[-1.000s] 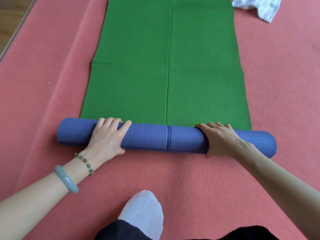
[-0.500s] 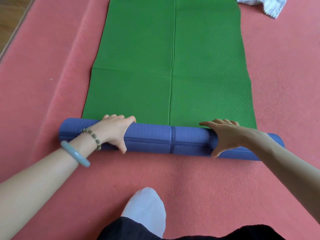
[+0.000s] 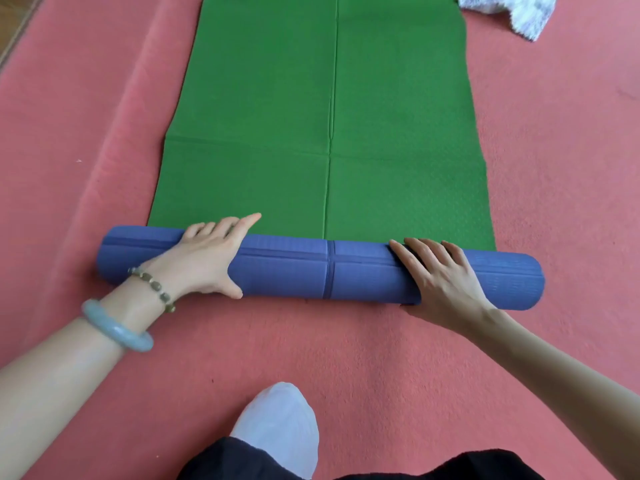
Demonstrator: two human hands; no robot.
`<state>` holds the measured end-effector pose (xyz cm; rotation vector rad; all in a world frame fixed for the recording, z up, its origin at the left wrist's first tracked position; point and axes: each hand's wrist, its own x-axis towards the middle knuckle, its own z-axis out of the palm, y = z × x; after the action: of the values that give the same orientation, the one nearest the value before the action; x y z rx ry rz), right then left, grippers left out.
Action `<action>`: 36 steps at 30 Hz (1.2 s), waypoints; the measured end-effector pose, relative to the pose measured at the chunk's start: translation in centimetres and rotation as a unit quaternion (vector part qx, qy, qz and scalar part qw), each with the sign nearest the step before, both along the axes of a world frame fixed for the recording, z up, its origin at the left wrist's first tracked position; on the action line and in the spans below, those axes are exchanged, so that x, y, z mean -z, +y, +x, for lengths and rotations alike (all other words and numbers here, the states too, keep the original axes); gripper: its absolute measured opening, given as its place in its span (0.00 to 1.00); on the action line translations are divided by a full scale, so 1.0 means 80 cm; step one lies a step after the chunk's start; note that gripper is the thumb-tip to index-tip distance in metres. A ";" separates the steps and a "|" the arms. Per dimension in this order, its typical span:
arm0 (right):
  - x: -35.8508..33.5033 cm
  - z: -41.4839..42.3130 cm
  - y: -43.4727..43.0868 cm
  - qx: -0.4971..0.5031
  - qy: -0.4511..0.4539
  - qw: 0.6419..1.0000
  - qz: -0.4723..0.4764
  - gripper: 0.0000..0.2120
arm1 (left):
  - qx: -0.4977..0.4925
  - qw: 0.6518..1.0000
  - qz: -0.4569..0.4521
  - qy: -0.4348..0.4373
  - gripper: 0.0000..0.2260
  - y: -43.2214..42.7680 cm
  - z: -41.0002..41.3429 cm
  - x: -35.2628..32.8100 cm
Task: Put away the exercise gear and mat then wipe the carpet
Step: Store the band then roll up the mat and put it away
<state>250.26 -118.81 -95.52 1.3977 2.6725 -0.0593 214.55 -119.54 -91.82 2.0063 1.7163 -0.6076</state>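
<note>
Head view: left hand and right hand press flat-fingered on mat roll lying crosswise.

A matt foam mat, green inside and finely ribbed purple outside, is seen on short-pile, felt-like red carpet. A fluffy white cloth is glimpsed. A glossy, stone-like bangle is worn.

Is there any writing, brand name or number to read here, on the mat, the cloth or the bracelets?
None: no word, number or logo shows anywhere.
The mat bears only fold creases and an embossed texture; the white cloth, the bangle, the bead bracelet and the carpet are plain.
</note>
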 end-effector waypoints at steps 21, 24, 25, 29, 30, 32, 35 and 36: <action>-0.021 -0.043 0.034 0.112 0.059 0.992 0.009 0.49 | 0.059 0.985 0.156 -0.038 0.47 0.049 -0.019 0.025; 0.018 -0.045 0.001 0.104 0.056 0.988 0.100 0.48 | 0.054 0.992 0.098 -0.054 0.47 0.069 -0.019 0.014; 0.027 -0.044 0.000 0.098 0.039 0.989 0.104 0.50 | 0.051 0.993 0.088 -0.056 0.46 0.073 -0.019 0.012; 0.036 -0.044 0.017 0.090 -0.003 0.988 0.128 0.51 | 0.060 0.985 0.159 -0.039 0.46 0.063 -0.019 0.016; 0.036 -0.045 0.022 0.088 -0.009 0.988 0.130 0.50 | 0.072 0.976 0.202 -0.031 0.46 0.051 -0.017 0.024; 0.034 -0.045 0.037 0.086 -0.011 0.987 0.138 0.49 | 0.080 0.952 0.293 -0.030 0.46 0.024 -0.008 0.042; 0.025 -0.045 0.061 0.083 -0.001 0.988 0.133 0.48 | 0.049 0.929 0.364 -0.034 0.45 0.009 0.007 0.062; 0.022 -0.046 0.069 0.084 0.001 0.989 0.122 0.48 | 0.038 0.926 0.375 -0.030 0.45 0.012 0.010 0.065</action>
<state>246.61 -113.29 -97.32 1.6915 2.6288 0.2593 215.34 -118.58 -96.99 2.5527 2.0329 0.1416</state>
